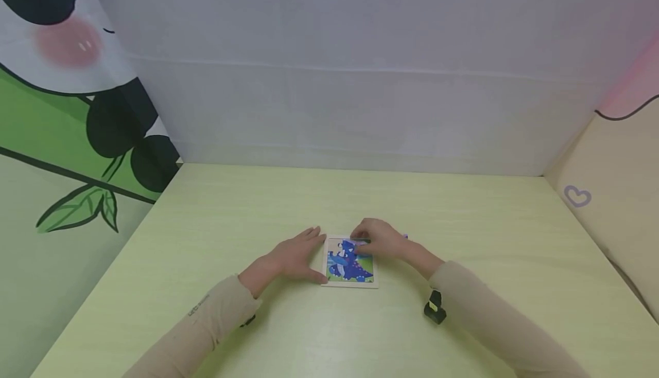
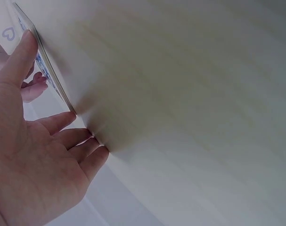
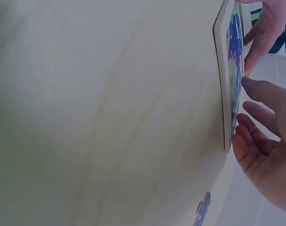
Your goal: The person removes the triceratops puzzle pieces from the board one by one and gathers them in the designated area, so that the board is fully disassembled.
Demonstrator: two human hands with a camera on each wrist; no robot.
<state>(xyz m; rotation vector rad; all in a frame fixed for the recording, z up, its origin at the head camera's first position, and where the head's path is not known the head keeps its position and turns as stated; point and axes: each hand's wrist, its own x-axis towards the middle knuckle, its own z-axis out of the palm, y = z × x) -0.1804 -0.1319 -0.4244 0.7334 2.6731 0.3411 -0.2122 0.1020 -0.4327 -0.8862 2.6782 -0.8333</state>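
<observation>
A small square jigsaw puzzle [image 1: 350, 263] with a blue dinosaur picture lies in a pale frame on the table. My left hand [image 1: 296, 257] is spread along its left side, thumb at the near corner and fingertips at the far one. In the left wrist view those fingers [image 2: 93, 162] rest on the tabletop. My right hand [image 1: 383, 238] reaches over the puzzle's far right part. Its thumb [image 3: 263, 90] touches the picture, while the other fingers bend loosely near the frame's edge. No piece shows between them; the hand partly hides the picture.
One loose blue puzzle piece [image 3: 205, 209] lies on the table beyond my right hand, mostly hidden in the head view. The pale table [image 1: 257, 201] meets a white cloth wall [image 1: 360, 115] at the back and printed panels on both sides.
</observation>
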